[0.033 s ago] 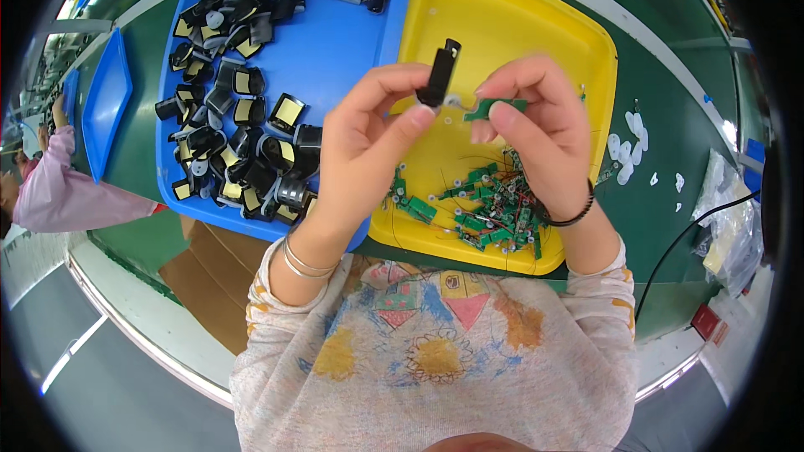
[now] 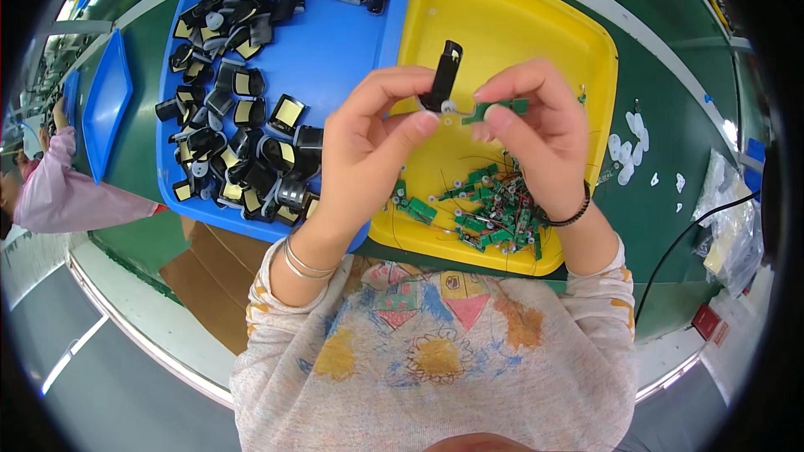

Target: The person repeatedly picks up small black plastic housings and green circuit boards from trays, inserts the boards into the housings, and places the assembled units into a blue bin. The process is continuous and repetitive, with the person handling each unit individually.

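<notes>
Between the thumb and fingers of my left hand (image 2: 368,130) is a black plastic housing (image 2: 445,75), long and narrow, its far end pointing up and away. My right hand (image 2: 536,117) pinches a small green circuit board (image 2: 494,109) just to the right of it. A small round whitish part (image 2: 448,106) sits at the housing's near end, by my left thumb; whether it is fixed there I cannot tell. Both hands are above the yellow tray (image 2: 511,0). Under my right hand lies a pile of green circuit boards (image 2: 494,209) with thin wires.
At left, a blue tray (image 2: 335,59) holds many black housings (image 2: 251,109) with pale yellow pads. White oval pieces (image 2: 624,151) lie right of the yellow tray, near a clear plastic bag (image 2: 729,209) and a black cable (image 2: 678,230). Another person's pink sleeve (image 2: 67,176) shows far left.
The black housing has turned slightly in my left fingers, and the whitish round part shows more plainly against its near end. My right hand has shifted a little with the board.
</notes>
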The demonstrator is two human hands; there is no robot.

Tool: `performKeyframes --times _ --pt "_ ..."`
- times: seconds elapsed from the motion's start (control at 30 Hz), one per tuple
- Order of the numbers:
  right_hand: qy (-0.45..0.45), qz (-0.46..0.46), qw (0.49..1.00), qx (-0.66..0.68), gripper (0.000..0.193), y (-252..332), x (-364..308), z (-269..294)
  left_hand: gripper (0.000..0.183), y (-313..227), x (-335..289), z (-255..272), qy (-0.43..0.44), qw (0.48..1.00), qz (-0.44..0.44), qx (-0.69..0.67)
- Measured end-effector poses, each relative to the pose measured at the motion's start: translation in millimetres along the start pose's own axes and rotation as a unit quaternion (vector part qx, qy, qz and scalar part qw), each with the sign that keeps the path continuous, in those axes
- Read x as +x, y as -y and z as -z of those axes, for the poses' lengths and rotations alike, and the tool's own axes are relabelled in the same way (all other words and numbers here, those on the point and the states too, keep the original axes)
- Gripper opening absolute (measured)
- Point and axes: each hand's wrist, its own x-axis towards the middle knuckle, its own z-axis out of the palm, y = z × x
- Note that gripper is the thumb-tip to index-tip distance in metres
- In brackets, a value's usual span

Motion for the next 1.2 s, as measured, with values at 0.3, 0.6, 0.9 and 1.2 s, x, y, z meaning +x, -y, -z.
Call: performKeyframes --times 0.3,0.6,0.9,1.2 --pt "-0.044 -0.017 0.995 -0.086 0.014 -5.0 -2.4 -0.1 0.024 1.1 -3.6 -1.3 0.006 0.998 -0.043 0.047" --pt "-0.025 0.014 0.988 -0.149 0.012 -6.2 -3.6 1.3 0.022 1.0 -2.6 -3.1 0.027 0.998 -0.054 0.031" --pt "-0.021 -0.003 0.989 -0.148 0.012 -5.2 -7.3 0.7 0.02 0.4 -3.5 -5.1 0.027 0.998 -0.053 0.036" --pt "0.006 0.017 0.993 -0.118 0.011 -9.8 -6.1 -2.7 0.013 -2.0 -4.7 -2.3 0.066 0.995 -0.038 -0.067"
